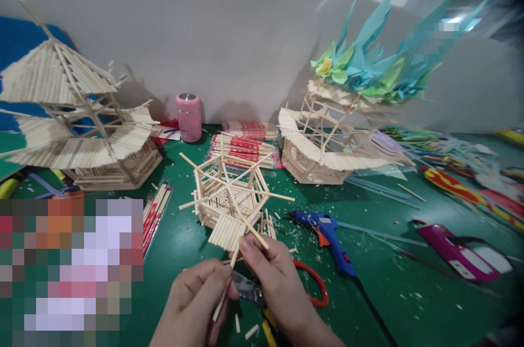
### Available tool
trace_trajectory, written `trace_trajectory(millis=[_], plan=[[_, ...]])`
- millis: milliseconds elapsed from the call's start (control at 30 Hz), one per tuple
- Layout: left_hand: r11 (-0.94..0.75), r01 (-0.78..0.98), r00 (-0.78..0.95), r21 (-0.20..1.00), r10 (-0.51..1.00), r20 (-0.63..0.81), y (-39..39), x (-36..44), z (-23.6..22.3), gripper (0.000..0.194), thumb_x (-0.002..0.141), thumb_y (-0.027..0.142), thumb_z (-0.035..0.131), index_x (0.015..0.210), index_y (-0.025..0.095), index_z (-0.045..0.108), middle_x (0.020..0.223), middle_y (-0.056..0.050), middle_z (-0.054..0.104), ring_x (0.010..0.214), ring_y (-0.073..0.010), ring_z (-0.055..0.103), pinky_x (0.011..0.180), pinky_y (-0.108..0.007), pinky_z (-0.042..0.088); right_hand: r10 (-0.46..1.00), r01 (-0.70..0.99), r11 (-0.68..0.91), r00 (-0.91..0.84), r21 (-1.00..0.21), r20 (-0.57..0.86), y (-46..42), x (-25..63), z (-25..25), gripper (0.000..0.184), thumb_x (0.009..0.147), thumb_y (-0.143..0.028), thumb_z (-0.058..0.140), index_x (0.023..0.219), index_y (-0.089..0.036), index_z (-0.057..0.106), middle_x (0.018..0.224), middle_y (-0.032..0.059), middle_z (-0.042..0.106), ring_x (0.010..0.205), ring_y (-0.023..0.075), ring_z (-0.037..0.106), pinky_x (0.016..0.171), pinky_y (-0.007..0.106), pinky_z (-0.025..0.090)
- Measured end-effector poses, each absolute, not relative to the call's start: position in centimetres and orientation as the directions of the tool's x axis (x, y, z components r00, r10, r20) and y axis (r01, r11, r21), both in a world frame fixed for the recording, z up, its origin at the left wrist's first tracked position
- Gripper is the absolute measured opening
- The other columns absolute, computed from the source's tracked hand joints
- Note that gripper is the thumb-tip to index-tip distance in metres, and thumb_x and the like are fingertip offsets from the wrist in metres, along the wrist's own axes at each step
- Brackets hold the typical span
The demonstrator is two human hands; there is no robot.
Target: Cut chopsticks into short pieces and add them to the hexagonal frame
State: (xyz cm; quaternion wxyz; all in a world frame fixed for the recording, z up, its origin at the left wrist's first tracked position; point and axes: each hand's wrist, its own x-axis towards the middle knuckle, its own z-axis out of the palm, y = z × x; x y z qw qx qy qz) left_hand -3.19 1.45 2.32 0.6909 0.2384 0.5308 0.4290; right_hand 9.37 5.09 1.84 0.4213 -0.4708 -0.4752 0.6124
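A thin wooden stick (221, 301) slants between my hands. My left hand (198, 295) pinches it near the middle, and the fingers of my right hand (274, 273) are closed on its upper end. Just beyond them stands a small hexagonal frame of wooden sticks (227, 186), with longer sticks crossing its top like spokes. A slatted panel of short sticks (227, 233) hangs out from its near side, next to my right fingertips. Beneath my right hand lies a metal-bladed tool (246, 288), partly hidden, near a red loop handle (323, 287) and yellow-and-black handles (269, 332).
A blue glue gun (323, 227) lies to the right, its cord running to the front edge. A tiered stick pavilion (82, 145) stands left; another stick structure (319, 159) with paper leaves stands right. Behind are packed sticks (245, 151) and a pink flask (189, 118).
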Motion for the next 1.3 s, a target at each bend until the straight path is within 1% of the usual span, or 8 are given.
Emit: trace_trajectory(millis=[100,233,433,667,800,900,1067,1300], plan=[[0.529,-0.353,0.093,0.772,0.841,-0.533,1.5,-3.1,2.3,0.029,0.069,0.044,0.066,0.053,0.020,0.062,0.034,0.008,0.042,0.036,-0.0062,0.030,0.041,-0.018,0.022,0.966,-0.081,-0.186,-0.197,-0.979,-0.167,5.1,9.4,2.0,0.037,0.081,-0.046,0.055,0.059,-0.018,0.047,0.056,-0.0045,0.039,0.053,0.0094,0.032,0.049,0.022,0.028],[0.506,-0.337,0.078,0.794,0.855,-0.512,1.9,-2.9,2.4,0.038,0.069,0.052,0.065,0.051,0.019,0.060,0.032,0.008,0.041,0.035,-0.0056,0.028,0.042,-0.019,0.020,0.964,-0.067,-0.178,-0.213,-0.982,-0.160,5.1,9.5,2.0,0.036,0.082,-0.043,0.055,0.059,-0.018,0.046,0.057,-0.0047,0.039,0.054,0.0093,0.032,0.050,0.021,0.029],[0.526,-0.308,0.050,0.793,0.841,-0.539,2.5,-2.6,2.9,0.039,0.069,0.055,0.063,0.055,0.018,0.064,0.030,0.006,0.046,0.034,-0.0063,0.033,0.043,-0.020,0.026,0.962,-0.100,-0.179,-0.227,-0.979,-0.153,5.2,9.4,2.0,0.036,0.082,-0.045,0.054,0.059,-0.018,0.049,0.056,-0.0047,0.039,0.053,0.0096,0.031,0.050,0.022,0.030],[0.565,-0.331,0.075,0.756,0.814,-0.576,2.8,-2.6,3.0,0.038,0.066,0.054,0.065,0.058,0.017,0.067,0.029,0.004,0.051,0.031,-0.0064,0.036,0.042,-0.020,0.028,0.965,-0.117,-0.174,-0.221,-0.978,-0.145,5.3,9.4,2.0,0.038,0.080,-0.048,0.056,0.060,-0.017,0.048,0.057,-0.0044,0.040,0.054,0.0095,0.032,0.050,0.021,0.031],[0.573,-0.336,0.098,0.747,0.810,-0.577,3.1,-2.6,3.2,0.033,0.069,0.048,0.064,0.059,0.016,0.066,0.030,0.004,0.052,0.031,-0.0064,0.038,0.042,-0.019,0.029,0.959,-0.150,-0.204,-0.228,-0.967,-0.167,5.3,9.4,1.9,0.036,0.079,-0.047,0.058,0.062,-0.017,0.049,0.059,-0.0031,0.043,0.056,0.0100,0.035,0.052,0.021,0.032],[0.574,-0.345,0.108,0.742,0.810,-0.576,3.2,-2.6,3.3,0.031,0.073,0.044,0.062,0.061,0.016,0.067,0.031,0.004,0.052,0.031,-0.0056,0.038,0.042,-0.018,0.028,0.955,-0.186,-0.232,-0.229,-0.955,-0.188,5.3,9.3,1.8,0.035,0.078,-0.047,0.060,0.063,-0.017,0.049,0.060,-0.0025,0.045,0.056,0.0100,0.036,0.053,0.022,0.032],[0.591,-0.368,0.137,0.718,0.798,-0.587,3.1,-2.7,3.2,0.031,0.073,0.044,0.062,0.059,0.016,0.066,0.032,0.004,0.052,0.032,-0.0057,0.039,0.042,-0.018,0.027,0.951,-0.226,-0.240,-0.249,-0.944,-0.182,5.3,9.3,1.8,0.037,0.077,-0.048,0.060,0.060,-0.018,0.048,0.058,-0.0031,0.044,0.053,0.0097,0.036,0.051,0.022,0.030],[0.578,-0.387,0.114,0.718,0.803,-0.585,2.8,-2.8,2.8,0.033,0.073,0.045,0.062,0.058,0.016,0.067,0.031,0.003,0.051,0.031,-0.0051,0.037,0.041,-0.018,0.024,0.951,-0.252,-0.234,-0.261,-0.939,-0.166,5.4,9.3,1.7,0.034,0.080,-0.044,0.059,0.062,-0.017,0.050,0.059,-0.0031,0.045,0.055,0.0100,0.038,0.053,0.021,0.031]])
